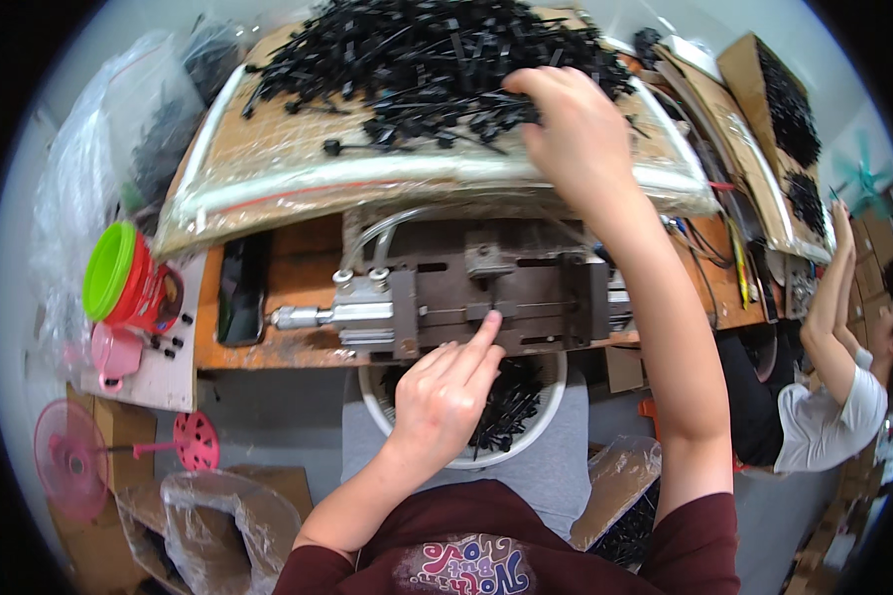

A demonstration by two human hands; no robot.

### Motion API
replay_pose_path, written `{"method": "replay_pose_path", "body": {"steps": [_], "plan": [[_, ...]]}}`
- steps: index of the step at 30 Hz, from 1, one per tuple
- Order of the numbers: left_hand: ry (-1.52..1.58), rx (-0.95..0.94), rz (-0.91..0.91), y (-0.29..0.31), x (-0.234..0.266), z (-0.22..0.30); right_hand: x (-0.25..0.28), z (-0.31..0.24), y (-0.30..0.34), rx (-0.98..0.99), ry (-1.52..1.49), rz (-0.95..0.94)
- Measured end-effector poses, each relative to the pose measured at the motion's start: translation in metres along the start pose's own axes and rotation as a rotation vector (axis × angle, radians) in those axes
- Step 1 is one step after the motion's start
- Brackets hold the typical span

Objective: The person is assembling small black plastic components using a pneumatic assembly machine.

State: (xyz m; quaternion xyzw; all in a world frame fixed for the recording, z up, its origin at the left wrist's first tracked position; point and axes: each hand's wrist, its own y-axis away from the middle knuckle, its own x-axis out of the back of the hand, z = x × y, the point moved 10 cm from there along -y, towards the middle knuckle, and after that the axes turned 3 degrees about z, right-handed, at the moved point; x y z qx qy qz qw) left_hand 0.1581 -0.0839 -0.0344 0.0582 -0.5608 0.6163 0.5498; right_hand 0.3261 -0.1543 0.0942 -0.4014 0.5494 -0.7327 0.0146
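Note:
My left hand has its index finger stretched out, its tip on a small dark piece in the middle of a metal clamping fixture. A silver pneumatic cylinder with clear hoses forms the fixture's left end. My right hand reaches over the fixture to a large heap of black plastic parts with thin stems and small heads. Its fingers are curved, with the thumb apart and nothing visible between them. The heap lies on a cardboard-lined tray with a plastic-wrapped front edge.
A white basket with more black parts sits on my lap, under the wooden bench edge. At left are a phone, a red-and-green bucket and a pink cup. Another person works at right beside boxes of parts.

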Motion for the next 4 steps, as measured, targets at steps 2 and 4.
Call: {"method": "replay_pose_path", "body": {"steps": [2, 4], "plan": [[-0.070, -0.015, 0.004, -0.001, -0.004, 0.004, -0.026, -0.001, -0.013, 0.093, 0.092, -0.096], [-0.081, 0.032, -0.088, -0.004, -0.009, 0.002, -0.060, 0.000, -0.016, 0.028, 0.121, -0.504]]}}
